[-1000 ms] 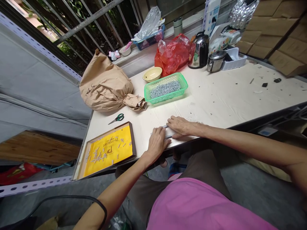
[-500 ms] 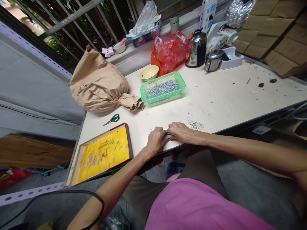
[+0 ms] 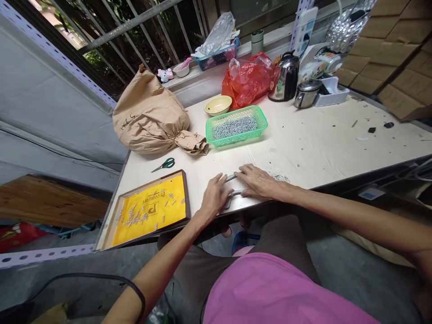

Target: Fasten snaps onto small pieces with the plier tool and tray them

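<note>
Two gray bars (image 3: 237, 192) reach between the left hand (image 3: 216, 195) and right hand (image 3: 258, 180), near the pale table (image 3: 324, 148)'s front edge; I can't tell if either grips. Wide tabletop room stretches right, toward brown cardboard (image 3: 398, 58).

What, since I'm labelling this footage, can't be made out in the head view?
In the head view:
Grey bars: partly covered by the left hand and right hand.
Inside of the paper bag: hidden by its paper.
Silver pieces in the tray: too small for detail.
Brown stack: cut off by the right edge.
</note>
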Tool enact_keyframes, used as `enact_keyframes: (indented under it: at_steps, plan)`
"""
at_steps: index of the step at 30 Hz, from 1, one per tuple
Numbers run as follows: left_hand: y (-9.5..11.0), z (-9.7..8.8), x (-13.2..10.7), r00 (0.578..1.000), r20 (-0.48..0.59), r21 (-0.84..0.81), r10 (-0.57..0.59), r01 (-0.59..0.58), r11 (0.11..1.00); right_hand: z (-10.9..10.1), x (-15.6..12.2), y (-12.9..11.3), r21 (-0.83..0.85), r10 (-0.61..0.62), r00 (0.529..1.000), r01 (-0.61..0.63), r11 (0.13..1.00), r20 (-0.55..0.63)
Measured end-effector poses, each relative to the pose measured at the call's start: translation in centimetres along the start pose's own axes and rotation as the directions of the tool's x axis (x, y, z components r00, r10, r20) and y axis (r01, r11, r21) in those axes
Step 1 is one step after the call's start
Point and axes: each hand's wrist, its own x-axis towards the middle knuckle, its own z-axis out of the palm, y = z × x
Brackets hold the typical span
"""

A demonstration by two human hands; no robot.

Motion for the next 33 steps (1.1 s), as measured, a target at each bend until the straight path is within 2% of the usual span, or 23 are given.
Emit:
enact_keyframes:
  at_steps: [2,4,8,11,17,20,22,24,27,29,33]
  plan:
    - [-1.2,-1.7,-0.7,0.993,-0.101,-0.034,-0.053,0.05,0.998,0.3,0.1,-0.5,-0.009,-0.066,0.995,0.066,0.998,-0.069]
    - [-2.5,-3.8,-1.6,0.979,-0.172,-0.037,-0.106,0.101,0.994,0.7,0.4,-1.4,0.002,-0.147,0.985,0.148,0.989,-0.086]
    - [-5.6,-7.3,-4.0,0.937,-0.244,0.034,-0.251,0.267,0.963,1.4,2.2,-3.9,0.014,-0.268,0.963,0.269,0.963,-0.034]
    - [-7.9,-8.5,-6.2,0.896,-0.275,0.093,-0.349,0.386,0.918,1.7,3.7,-5.6,0.001,-0.389,0.919,0.39,0.921,0.057]
    - [-11.1,-8.0,-10.5,0.857,-0.241,0.134,-0.455,0.494,0.859,2.0,4.7,-7.4,-0.061,-0.507,0.847,0.521,0.852,0.158]
    - [-12.1,-7.6,-11.5,0.832,-0.235,0.133,-0.502,0.539,0.832,2.5,4.8,-7.3,0.047,-0.569,0.809,0.569,0.821,0.151]
    - [-12.4,-7.4,-11.6,0.822,-0.247,0.137,-0.514,0.554,0.821,3.1,4.8,-7.1,0.153,-0.56,0.824,0.544,0.825,0.09]
    - [-12.5,-7.4,-11.4,0.814,-0.254,0.158,-0.523,0.568,0.808,3.9,4.6,-6.8,0.252,-0.51,0.86,0.493,0.833,0.004]
    - [-12.4,-7.3,-10.9,0.81,-0.218,0.199,-0.544,0.583,0.788,4.9,4.3,-6.7,0.311,-0.471,0.881,0.464,0.83,-0.057]
    - [-12.3,-7.2,-10.7,0.823,-0.177,0.218,-0.54,0.568,0.794,5.1,4.2,-7.0,0.278,-0.493,0.87,0.48,0.832,-0.025]
    - [-12.3,-6.7,-10.6,0.881,-0.146,0.264,-0.451,0.474,0.84,4.0,4.4,-7.7,0.271,-0.494,0.864,0.454,0.849,0.1]
